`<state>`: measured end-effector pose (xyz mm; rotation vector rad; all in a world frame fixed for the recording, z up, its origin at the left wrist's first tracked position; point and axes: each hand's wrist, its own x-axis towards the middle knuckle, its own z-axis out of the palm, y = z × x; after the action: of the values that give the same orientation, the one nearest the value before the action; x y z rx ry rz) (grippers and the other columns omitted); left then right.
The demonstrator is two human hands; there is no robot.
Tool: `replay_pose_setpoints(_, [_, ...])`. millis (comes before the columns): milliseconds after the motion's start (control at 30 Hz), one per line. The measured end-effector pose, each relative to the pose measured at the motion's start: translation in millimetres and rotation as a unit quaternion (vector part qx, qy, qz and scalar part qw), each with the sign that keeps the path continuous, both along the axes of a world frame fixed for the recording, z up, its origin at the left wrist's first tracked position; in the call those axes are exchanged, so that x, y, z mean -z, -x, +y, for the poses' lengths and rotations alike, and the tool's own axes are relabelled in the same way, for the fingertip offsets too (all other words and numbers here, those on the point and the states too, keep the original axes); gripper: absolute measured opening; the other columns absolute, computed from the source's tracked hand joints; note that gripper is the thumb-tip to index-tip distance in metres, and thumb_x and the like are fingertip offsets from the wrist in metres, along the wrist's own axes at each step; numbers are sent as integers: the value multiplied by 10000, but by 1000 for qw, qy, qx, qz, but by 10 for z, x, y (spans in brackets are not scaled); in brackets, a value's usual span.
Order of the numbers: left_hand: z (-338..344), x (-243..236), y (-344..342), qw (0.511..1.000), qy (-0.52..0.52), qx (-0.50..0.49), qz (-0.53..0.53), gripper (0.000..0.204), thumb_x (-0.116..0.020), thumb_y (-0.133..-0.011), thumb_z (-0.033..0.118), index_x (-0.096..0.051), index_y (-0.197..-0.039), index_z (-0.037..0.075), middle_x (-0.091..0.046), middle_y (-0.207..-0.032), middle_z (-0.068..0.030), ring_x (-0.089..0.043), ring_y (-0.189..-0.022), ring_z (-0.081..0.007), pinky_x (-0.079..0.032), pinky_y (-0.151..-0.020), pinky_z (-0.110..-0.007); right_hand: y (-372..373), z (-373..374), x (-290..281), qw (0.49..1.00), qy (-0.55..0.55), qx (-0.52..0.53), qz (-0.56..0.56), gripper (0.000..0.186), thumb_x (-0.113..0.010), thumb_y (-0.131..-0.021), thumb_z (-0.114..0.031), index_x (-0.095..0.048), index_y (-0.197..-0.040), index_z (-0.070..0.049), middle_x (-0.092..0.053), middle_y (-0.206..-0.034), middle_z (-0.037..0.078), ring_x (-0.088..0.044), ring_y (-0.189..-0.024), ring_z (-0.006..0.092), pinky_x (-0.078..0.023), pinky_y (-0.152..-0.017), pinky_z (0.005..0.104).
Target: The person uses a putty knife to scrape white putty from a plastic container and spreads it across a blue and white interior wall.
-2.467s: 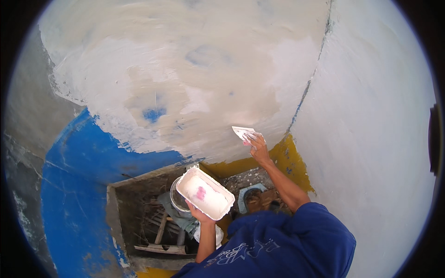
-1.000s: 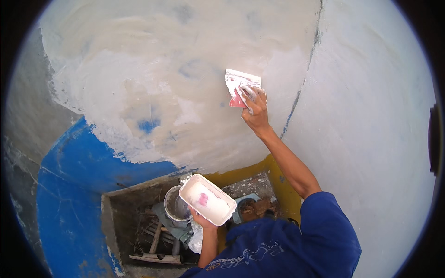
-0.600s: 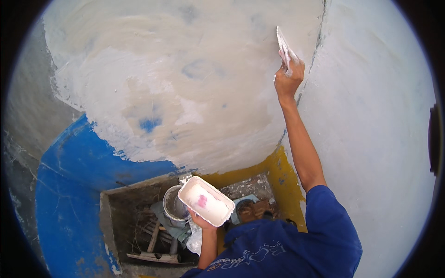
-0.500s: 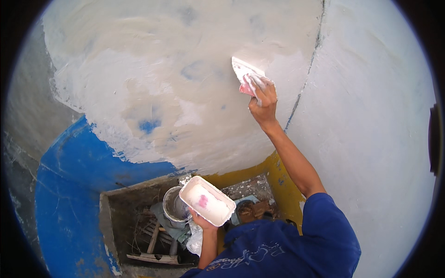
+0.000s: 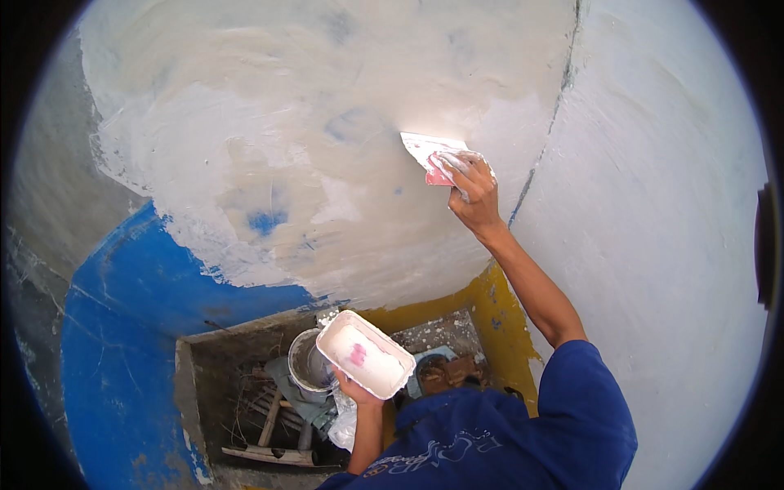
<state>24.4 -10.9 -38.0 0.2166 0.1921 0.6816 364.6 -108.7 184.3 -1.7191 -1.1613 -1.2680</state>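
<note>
Right hand (image 5: 474,196) had fingers closed on scraper (image 5: 422,146), edge at wall (image 5: 327,253), likely for pressure; left hand (image 5: 356,389) gripped tub (image 5: 379,336) from below, fingers partly hidden, presumably keeping filler (image 5: 377,369) in.

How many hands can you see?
2. The left hand is down low, holding the white tray, with some of its fingers hidden. The right hand is higher up, holding the pink-and-white scraper. No others show.
</note>
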Motion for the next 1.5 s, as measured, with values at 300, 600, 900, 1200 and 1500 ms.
replay_pose_setpoints(300, [25, 69, -97, 1000, 3, 20, 4, 695, -366, -941, 608, -363, -1432, 116, -481, -1378, -116, -516, -1201, -380, -435, -981, -583, -249, 189, 107, 996, 23, 81, -15, 540, -575, -591, 68, -691, -1100, -71, -628, -1195, 94, -520, -1114, 335, -400, -937, 443])
replay_pose_setpoints(600, [24, 58, -73, 1000, 12, 19, 14, 663, -356, -954, 591, -394, -1411, 112, -512, -1339, -108, -528, -1188, -357, -433, -978, -584, -232, -157, -738, 987, -138, -13, -75, 576, -541, -589, 168, -693, -1097, -58, -678, -1108, 62, -584, -1058, 301, -468, -898, 396])
replay_pose_setpoints(900, [-45, 119, -80, 999, 40, 11, 7, 669, -381, -942, 596, -397, -1405, 114, -525, -1307, -97, -539, -1164, -356, -447, -951, -595, -233, -282, 190, 989, 132, 44, -59, 574, -590, -608, 56, -699, -1113, -193, -660, -1158, -50, -594, -1043, 192, -452, -820, 354])
replay_pose_setpoints(1200, [-28, 175, -81, 999, 6, 37, -2, 679, -387, -935, 599, -383, -1417, 119, -493, -1354, -100, -510, -1201, -371, -438, -964, -594, -658, -417, -331, 982, -168, 81, -21, 579, -536, -579, 106, -700, -1104, -73, -673, -1130, 70, -573, -1064, 309, -464, -901, 392])
replay_pose_setpoints(1500, [-137, -44, -199, 998, -17, 65, 18, 672, -390, -935, 596, -387, -1410, 120, -488, -1356, -100, -502, -1212, -368, -431, -979, -584, -143, -270, 707, 988, -109, -23, 104, 444, -583, -667, 89, -688, -1078, -41, -662, -1068, 118, -609, -968, 315, -487, -844, 401])
